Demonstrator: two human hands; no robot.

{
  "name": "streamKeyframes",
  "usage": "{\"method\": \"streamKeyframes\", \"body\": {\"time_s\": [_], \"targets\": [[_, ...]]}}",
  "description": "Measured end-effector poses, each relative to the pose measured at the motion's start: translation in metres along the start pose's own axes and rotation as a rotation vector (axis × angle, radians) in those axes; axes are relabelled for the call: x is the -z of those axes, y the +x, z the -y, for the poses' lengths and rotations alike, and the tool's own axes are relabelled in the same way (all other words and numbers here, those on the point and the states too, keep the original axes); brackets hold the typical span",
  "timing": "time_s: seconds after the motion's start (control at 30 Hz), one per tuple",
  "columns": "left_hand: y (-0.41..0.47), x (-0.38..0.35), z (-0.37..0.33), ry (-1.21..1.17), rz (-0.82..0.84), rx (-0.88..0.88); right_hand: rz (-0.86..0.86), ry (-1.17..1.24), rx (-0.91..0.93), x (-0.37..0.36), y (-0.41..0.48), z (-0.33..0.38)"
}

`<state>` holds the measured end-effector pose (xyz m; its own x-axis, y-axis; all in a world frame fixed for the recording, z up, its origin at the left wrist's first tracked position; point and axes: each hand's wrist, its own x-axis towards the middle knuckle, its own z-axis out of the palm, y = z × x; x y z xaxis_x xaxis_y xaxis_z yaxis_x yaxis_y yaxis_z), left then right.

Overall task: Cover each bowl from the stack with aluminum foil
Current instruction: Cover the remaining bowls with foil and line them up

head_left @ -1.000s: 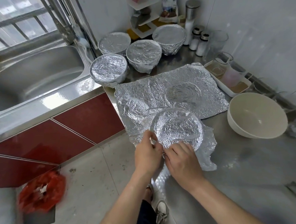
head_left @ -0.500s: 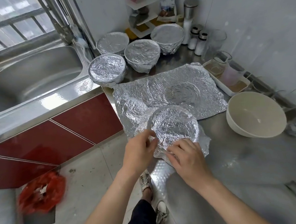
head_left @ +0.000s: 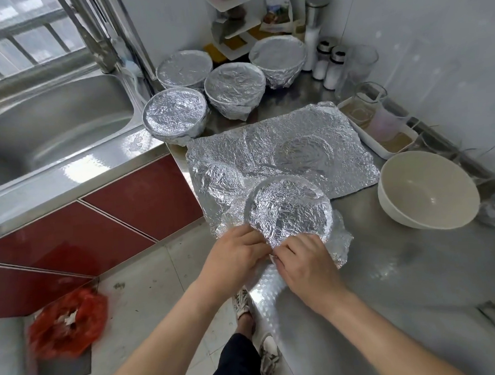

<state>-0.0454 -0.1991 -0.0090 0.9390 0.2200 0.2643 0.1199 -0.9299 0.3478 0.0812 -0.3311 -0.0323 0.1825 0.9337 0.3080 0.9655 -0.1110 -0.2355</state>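
A bowl topped with crinkled foil (head_left: 289, 211) stands at the steel counter's near edge. My left hand (head_left: 234, 252) and my right hand (head_left: 303, 260) meet at its near rim, fingers curled on the loose foil there and pressing it down against the bowl's side. A foil skirt still sticks out to the right of the bowl. Behind it lies a large flat foil sheet (head_left: 295, 144) with round dents. An uncovered white bowl (head_left: 427, 190) sits to the right. Several foil-covered bowls (head_left: 234, 86) cluster at the back.
A steel sink (head_left: 51, 126) lies to the left, with the tap above it. Shakers, jars and a white tray with glassware (head_left: 380, 123) line the back right wall. A red bag (head_left: 68, 321) lies on the floor below red cabinet fronts.
Both hands have come together again at the bowl's near rim, after the left one had shifted to the left side. The foil skirt is tucked closer around the bowl.
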Motion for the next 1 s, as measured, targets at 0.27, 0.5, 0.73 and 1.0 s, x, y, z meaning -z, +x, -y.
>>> {"method": "streamKeyframes", "body": {"time_s": [0.27, 0.5, 0.73, 1.0], "targets": [[0.005, 0.006, 0.002, 0.001, -0.038, -0.044, -0.009, 0.093, -0.065, 0.005, 0.006, 0.005], [-0.002, 0.001, -0.009, -0.048, 0.010, 0.021, 0.073, 0.157, -0.067, 0.025, -0.008, -0.027], [0.003, -0.010, -0.015, -0.005, -0.021, -0.037, 0.057, 0.009, 0.025, 0.024, -0.005, -0.026], [0.007, -0.001, -0.011, 0.023, -0.138, -0.101, -0.043, -0.042, -0.032, 0.027, -0.004, -0.005]]}}
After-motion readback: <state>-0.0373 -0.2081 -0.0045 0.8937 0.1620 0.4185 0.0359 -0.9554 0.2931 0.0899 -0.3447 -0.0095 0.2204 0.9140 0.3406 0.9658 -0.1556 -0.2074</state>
